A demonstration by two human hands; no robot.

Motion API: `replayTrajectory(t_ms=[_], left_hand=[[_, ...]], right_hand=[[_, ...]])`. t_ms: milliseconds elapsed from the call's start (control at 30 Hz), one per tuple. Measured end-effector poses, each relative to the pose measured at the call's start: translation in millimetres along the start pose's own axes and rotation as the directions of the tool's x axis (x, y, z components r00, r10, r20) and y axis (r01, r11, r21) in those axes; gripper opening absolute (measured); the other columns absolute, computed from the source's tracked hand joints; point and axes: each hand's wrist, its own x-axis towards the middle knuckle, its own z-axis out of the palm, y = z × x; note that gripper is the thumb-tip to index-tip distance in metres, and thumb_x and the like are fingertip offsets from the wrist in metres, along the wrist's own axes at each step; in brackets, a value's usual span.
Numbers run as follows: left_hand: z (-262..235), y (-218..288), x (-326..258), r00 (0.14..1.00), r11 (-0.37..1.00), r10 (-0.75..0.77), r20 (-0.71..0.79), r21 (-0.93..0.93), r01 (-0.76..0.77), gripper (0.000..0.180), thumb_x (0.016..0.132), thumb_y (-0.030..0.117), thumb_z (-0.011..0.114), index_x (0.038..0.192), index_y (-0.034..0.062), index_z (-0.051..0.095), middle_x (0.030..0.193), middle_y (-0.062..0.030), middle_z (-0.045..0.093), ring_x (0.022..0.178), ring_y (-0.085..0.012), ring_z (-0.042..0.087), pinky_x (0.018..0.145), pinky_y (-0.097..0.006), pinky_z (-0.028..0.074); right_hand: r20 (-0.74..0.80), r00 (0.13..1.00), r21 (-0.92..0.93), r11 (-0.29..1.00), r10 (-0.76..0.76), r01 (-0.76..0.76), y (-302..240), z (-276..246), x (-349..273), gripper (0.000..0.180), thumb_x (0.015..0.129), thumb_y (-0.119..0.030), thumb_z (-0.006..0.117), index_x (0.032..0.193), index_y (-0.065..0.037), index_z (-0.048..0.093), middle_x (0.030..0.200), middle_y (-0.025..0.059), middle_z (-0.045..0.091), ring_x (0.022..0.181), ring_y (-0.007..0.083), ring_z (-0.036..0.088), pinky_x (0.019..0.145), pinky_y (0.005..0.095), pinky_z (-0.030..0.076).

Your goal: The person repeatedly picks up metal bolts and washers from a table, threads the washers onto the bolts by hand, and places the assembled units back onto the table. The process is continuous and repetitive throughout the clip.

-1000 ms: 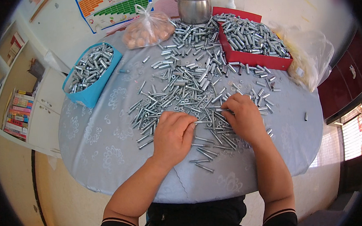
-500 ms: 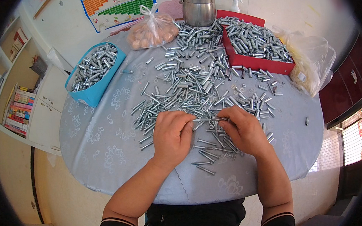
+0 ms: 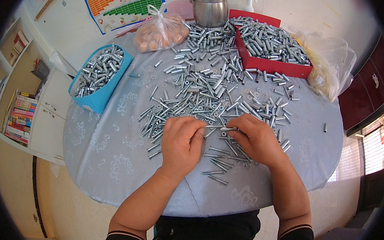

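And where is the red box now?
In the head view, the red box stands at the back right of the table, between the steel pot and the yellowish plastic bag.

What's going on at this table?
A person's left hand pinches a slim silver metal rod, and their right hand holds a short silver metal piece near its tip; whether the two pieces touch is unclear. Loose silver metal hardware covers much of the grey patterned tablecloth. Farther back, an open blue box and an open red box hold many silver metal pieces.
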Motion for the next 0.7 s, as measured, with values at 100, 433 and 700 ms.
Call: replayTrajectory(t_ms=[100, 433, 700], left_hand=[[0.0, 2.8, 0.0, 1.0, 1.0, 0.016, 0.027, -0.014, -0.015, 0.015, 0.078, 0.001, 0.065, 0.092, 0.0041, 0.068, 0.091, -0.0092, 0.064, 0.086, -0.0274, 0.056, 0.077, -0.036, 0.043], [-0.5, 3.3, -0.1, 0.999, 0.999, -0.038, 0.002, -0.013, 0.038, 0.014, 0.078, 0.002, 0.066, 0.092, 0.0039, 0.068, 0.092, -0.0094, 0.064, 0.086, -0.0275, 0.056, 0.077, -0.037, 0.043], [1.5, -0.9, -3.1, 0.993, 0.99, -0.11, 0.036, -0.082, 0.112, 0.012, 0.079, 0.003, 0.066, 0.091, 0.0031, 0.068, 0.09, -0.0082, 0.064, 0.085, -0.0244, 0.057, 0.076, -0.034, 0.043]], right_hand=[[-0.016, 1.0, 0.018, 1.0, 0.02, -0.02, -0.7, 2.1, 0.2, 0.016, 0.083, -0.007, 0.067, 0.098, -0.006, 0.062, 0.086, 0.0118, 0.061, 0.077, 0.0328, 0.062, 0.067, 0.0391, 0.05], [-0.071, 0.992, 0.094, 0.99, 0.109, -0.102, -1.5, 0.1, -0.1, 0.016, 0.082, -0.006, 0.069, 0.096, -0.003, 0.063, 0.085, 0.0126, 0.062, 0.075, 0.0302, 0.062, 0.064, 0.0354, 0.049], [-0.059, 0.993, 0.09, 0.991, 0.106, -0.1, -1.8, 1.9, 0.4, 0.015, 0.082, -0.005, 0.068, 0.096, -0.003, 0.063, 0.086, 0.0131, 0.063, 0.077, 0.0305, 0.063, 0.066, 0.0357, 0.05]])
